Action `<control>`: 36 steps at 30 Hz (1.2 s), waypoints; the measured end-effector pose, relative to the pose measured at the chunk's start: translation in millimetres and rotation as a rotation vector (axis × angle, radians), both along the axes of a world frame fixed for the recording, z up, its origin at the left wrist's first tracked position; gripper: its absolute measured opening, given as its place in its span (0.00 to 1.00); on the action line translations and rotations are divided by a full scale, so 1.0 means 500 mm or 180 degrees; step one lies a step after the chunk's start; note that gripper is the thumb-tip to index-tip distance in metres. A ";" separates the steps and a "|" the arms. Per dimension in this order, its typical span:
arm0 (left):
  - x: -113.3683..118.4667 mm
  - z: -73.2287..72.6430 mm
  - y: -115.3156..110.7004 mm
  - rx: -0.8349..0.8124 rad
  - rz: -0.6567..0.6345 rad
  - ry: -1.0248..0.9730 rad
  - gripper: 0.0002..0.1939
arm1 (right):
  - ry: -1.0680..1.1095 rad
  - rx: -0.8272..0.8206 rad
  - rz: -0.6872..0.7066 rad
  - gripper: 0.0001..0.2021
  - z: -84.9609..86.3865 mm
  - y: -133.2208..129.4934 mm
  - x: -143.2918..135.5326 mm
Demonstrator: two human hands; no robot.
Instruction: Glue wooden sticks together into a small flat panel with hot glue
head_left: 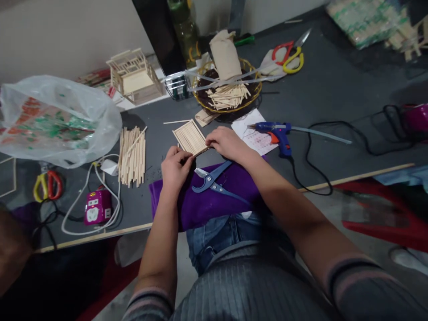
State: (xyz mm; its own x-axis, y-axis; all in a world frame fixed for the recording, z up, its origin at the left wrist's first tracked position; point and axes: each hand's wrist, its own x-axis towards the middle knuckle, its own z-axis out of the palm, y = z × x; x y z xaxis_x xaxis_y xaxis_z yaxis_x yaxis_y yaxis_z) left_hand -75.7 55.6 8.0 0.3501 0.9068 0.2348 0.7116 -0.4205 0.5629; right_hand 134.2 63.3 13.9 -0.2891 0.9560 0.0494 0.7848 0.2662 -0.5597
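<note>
A small square panel of wooden sticks point(190, 137) lies on the dark table, its sticks side by side within a stick border. My left hand point(175, 167) pinches its near left corner between thumb and fingers. At the near right corner, my right hand point(227, 141) has its fingers closed on the edge. Just below the panel, blue-handled cutters point(210, 179) rest with jaws apart on a purple cloth point(197, 209) at the table's front. A blue glue gun point(272, 131) with a glue stick in its back lies right of my right hand, over a printed paper point(254, 145).
Loose sticks point(133, 156) are piled to the left, beside a plastic bag point(60, 125). Behind stand a stick-built model point(133, 78) and a basket point(209, 108) holding short sticks. A purple power socket point(97, 207), two pairs of scissors point(290, 55) and trailing cables point(329, 180) lie around.
</note>
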 end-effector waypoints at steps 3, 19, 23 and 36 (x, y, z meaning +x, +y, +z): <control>0.002 -0.002 0.002 0.0021 0.0004 -0.0070 0.01 | 0.0068 -0.0035 0.0082 0.12 -0.004 0.010 0.006; 0.005 -0.004 0.005 0.0043 -0.0050 -0.0163 0.03 | 0.0206 0.0269 0.0061 0.12 -0.018 -0.002 0.013; 0.004 -0.007 0.005 0.0037 -0.0063 -0.0185 0.03 | 0.0188 0.0264 0.0031 0.11 -0.009 -0.009 0.011; -0.011 0.018 -0.001 -0.0301 -0.0353 -0.0104 0.17 | -0.0486 0.0527 0.0213 0.09 0.011 -0.019 -0.011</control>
State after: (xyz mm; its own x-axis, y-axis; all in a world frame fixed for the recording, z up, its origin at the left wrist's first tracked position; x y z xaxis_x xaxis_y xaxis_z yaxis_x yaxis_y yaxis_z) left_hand -80.9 55.0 16.8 0.4429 0.8816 0.1630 0.6445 -0.4395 0.6257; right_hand 128.7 53.7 19.3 -0.3677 0.9170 0.1548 0.8346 0.3988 -0.3801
